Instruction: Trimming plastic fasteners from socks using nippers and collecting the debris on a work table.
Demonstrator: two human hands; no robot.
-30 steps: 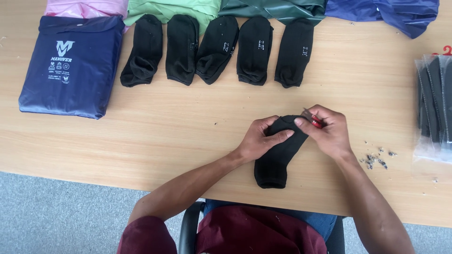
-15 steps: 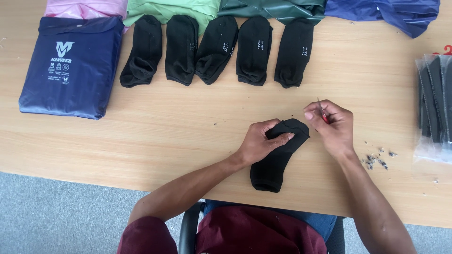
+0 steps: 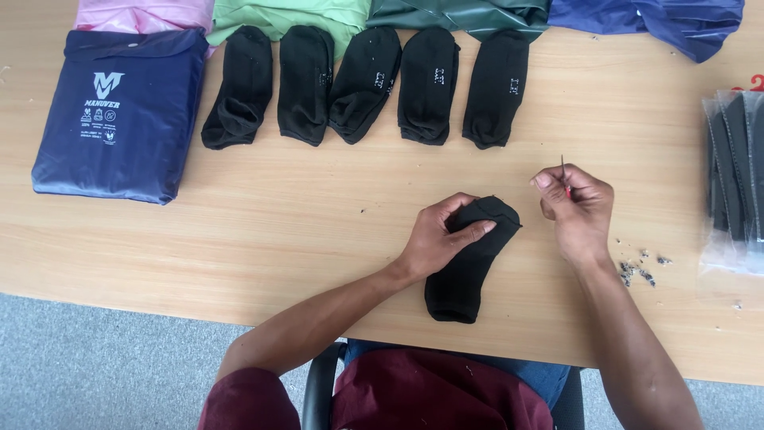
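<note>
A black sock [image 3: 465, 271] lies on the wooden table [image 3: 286, 223] in front of me. My left hand [image 3: 442, 235] presses on its upper end, with the fingers gripping the cuff. To the right, my right hand [image 3: 577, 207] is raised slightly off the sock and pinches a thin pointed tool with a red handle [image 3: 564, 177], tip pointing up. The tool is apart from the sock.
Several black socks [image 3: 366, 84] lie in a row at the back. A navy flat package [image 3: 119, 111] sits at the left. Pink, green, dark green and blue packages line the far edge. Clear bags of socks [image 3: 736, 183] are at the right. Small scraps [image 3: 641, 267] lie by my right wrist.
My right hand has pulled away from the sock's cuff to the right and up, with the tool in it. The left hand stays on the sock.
</note>
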